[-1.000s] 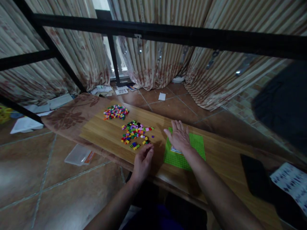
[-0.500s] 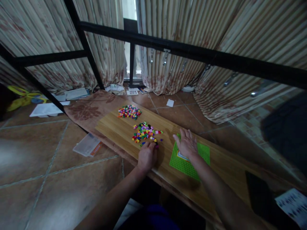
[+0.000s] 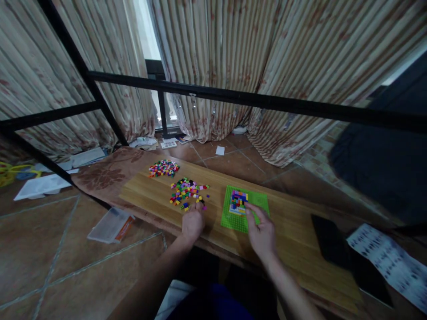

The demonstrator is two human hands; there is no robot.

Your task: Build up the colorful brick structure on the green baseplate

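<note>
A green baseplate [image 3: 258,200] lies on the wooden board [image 3: 150,195], with a small block of coloured bricks [image 3: 238,201] built on it. My right hand [image 3: 262,231] rests at the plate's near edge, fingers loosely spread, fingertips touching the plate beside the block. Left of the plate lies a loose scatter of small coloured bricks [image 3: 187,191], and a tighter heap [image 3: 163,168] sits further back left. My left hand [image 3: 192,220] is curled at the near edge of the scatter, fingertips down among the bricks; what they pinch is too small to see.
A black metal frame [image 3: 233,95] crosses above the board, with curtains behind. A dark flat object [image 3: 328,238] and a printed sheet [image 3: 387,262] lie at the right. On the tiled floor are a clear plastic box [image 3: 110,224] and scattered papers [image 3: 43,184].
My right hand has drawn back off the green baseplate, uncovering the coloured block. My left hand has stayed at the near edge of the loose bricks. The camera has tilted up.
</note>
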